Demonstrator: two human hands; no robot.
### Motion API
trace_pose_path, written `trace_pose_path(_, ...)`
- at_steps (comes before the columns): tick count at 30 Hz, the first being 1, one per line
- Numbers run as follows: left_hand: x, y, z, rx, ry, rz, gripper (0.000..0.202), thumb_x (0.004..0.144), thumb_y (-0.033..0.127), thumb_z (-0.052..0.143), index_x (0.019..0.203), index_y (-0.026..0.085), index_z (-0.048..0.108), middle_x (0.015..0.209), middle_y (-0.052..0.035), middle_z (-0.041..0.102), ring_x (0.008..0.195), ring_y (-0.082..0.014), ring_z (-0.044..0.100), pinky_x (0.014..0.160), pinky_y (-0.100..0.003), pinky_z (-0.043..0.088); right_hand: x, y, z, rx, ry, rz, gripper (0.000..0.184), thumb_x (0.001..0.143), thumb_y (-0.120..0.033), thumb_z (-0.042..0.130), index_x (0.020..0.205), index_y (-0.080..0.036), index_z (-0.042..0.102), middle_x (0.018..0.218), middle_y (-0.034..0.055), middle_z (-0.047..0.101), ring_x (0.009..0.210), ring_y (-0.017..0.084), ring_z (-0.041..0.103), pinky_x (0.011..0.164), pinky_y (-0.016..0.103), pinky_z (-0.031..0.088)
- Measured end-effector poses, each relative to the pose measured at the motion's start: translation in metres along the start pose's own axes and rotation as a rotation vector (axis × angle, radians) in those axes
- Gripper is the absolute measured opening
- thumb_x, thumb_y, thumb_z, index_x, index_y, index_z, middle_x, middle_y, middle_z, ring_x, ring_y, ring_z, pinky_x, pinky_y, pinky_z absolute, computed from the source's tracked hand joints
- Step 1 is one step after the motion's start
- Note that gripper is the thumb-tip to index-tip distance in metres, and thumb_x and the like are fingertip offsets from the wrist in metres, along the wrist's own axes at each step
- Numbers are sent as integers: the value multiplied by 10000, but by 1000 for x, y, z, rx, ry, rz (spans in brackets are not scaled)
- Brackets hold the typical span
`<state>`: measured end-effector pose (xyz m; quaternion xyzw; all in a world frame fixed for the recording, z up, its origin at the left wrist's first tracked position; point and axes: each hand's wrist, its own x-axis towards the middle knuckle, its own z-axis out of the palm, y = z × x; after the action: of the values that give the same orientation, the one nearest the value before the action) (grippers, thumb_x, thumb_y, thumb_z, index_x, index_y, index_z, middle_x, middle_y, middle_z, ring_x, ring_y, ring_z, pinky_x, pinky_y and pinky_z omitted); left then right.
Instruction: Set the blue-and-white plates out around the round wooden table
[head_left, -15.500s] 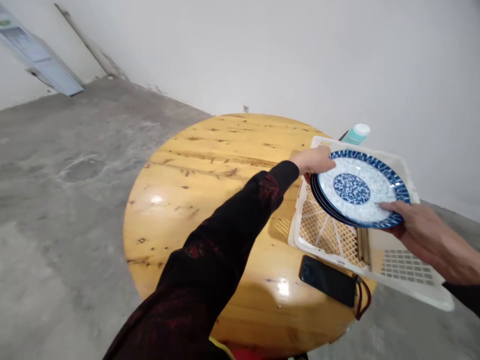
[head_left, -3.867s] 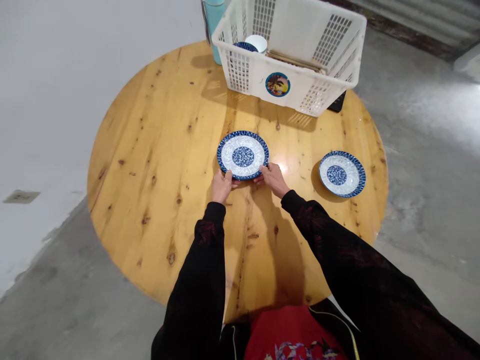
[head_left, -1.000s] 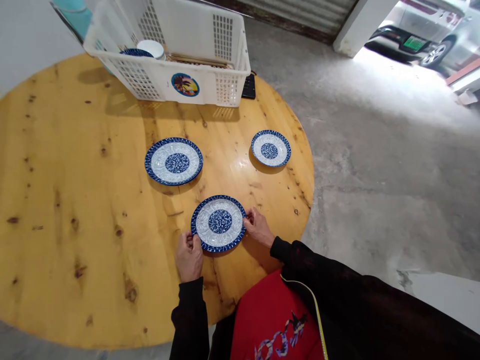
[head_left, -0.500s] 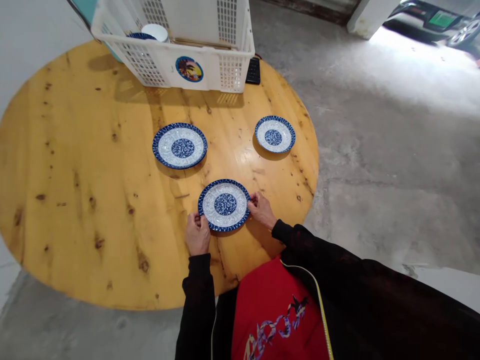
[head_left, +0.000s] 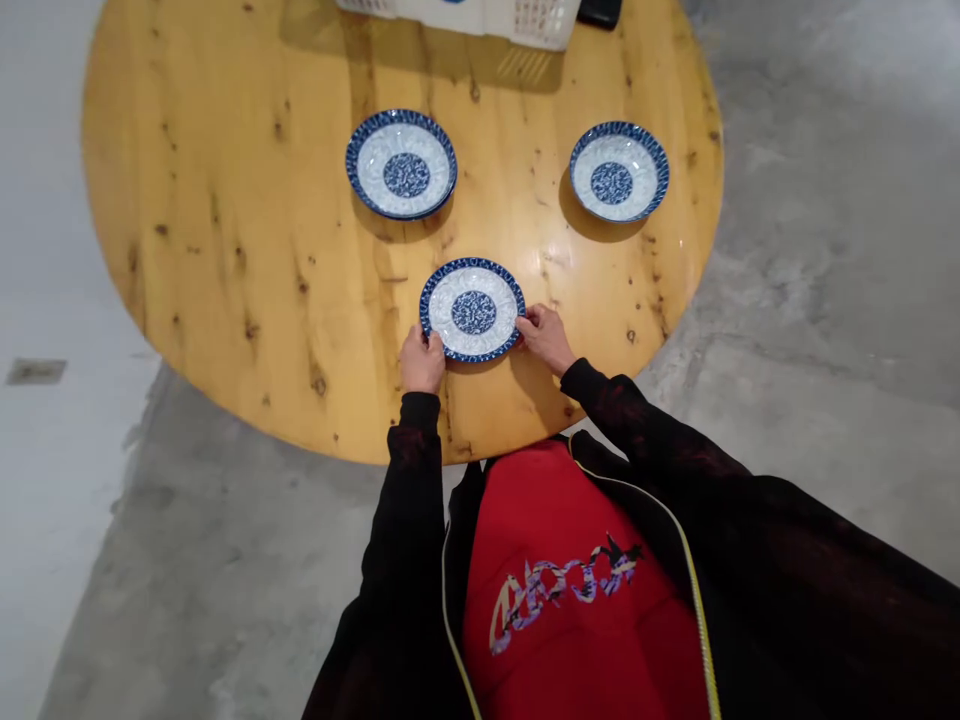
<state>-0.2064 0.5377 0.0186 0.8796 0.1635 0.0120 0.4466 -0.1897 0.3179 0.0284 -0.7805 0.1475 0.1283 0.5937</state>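
Note:
A blue-and-white patterned plate (head_left: 472, 310) lies flat on the round wooden table (head_left: 247, 250), close to its near edge. My left hand (head_left: 422, 360) grips the plate's left rim with curled fingers. My right hand (head_left: 546, 338) pinches the right rim. Two more plates of the same pattern rest farther back: one at the middle (head_left: 401, 163), one at the right (head_left: 618, 170).
The bottom edge of a white plastic basket (head_left: 480, 14) shows at the table's far side, with a dark phone (head_left: 598, 12) beside it. Grey concrete floor surrounds the table. My red shirt and black jacket fill the lower frame.
The camera has tilted down, so the basket has slid almost out of view. Both hands stay on the near plate's rim, and the plate still rests on the table.

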Motion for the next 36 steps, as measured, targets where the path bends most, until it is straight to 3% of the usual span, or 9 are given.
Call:
trace_pose_path(12, -28, -4, 8, 42, 23, 4, 165, 828, 257, 524, 689, 207, 451, 615, 24, 429, 626, -164, 485, 669, -289, 409, -23, 8, -14, 11, -15, -10, 123, 819, -224, 571, 749, -200, 472, 565, -33, 567, 487, 137, 588, 470, 248, 492)
trace_pose_path(16, -27, -10, 9, -95, 25, 7, 201, 849, 353, 545, 738, 187, 521, 641, 5, 505, 663, -169, 542, 673, -288, 462, -25, 9, -19, 80, -48, -7, 192, 868, -333, 599, 786, -187, 506, 573, -18, 588, 507, 128, 596, 485, 244, 504)
trace_pose_path(21, -38, -16, 7, -299, 27, -125, 283, 862, 423, 516, 934, 155, 572, 707, -17, 595, 590, -136, 582, 555, -245, 482, -27, 13, -36, 180, 10, 40, 265, 872, -415, 610, 831, -174, 508, 677, -6, 615, 524, 90, 594, 470, 191, 479)
trace_pose_path(25, -68, -23, -7, -345, 70, -199, 290, 851, 412, 511, 959, 150, 570, 727, -25, 621, 556, -100, 587, 544, -215, 494, -45, 30, -66, 203, 84, 54, 225, 859, -380, 593, 856, -162, 539, 693, 2, 620, 522, 92, 594, 477, 198, 484)
trace_pose_path(30, -124, -38, -29, -308, 181, -265, 342, 824, 409, 513, 992, 123, 592, 739, -34, 647, 579, -104, 608, 585, -232, 533, -93, 64, -98, 225, 157, 130, 208, 803, -363, 594, 840, -160, 565, 682, 5, 632, 507, 97, 589, 465, 205, 482)
trace_pose_path(36, -188, -45, -37, -249, 279, -376, 343, 788, 412, 495, 949, 134, 614, 729, -37, 665, 575, -124, 631, 625, -278, 571, -128, 76, -92, 254, 127, 162, 240, 766, -388, 589, 858, -168, 558, 673, 0, 636, 494, 101, 589, 453, 207, 465)
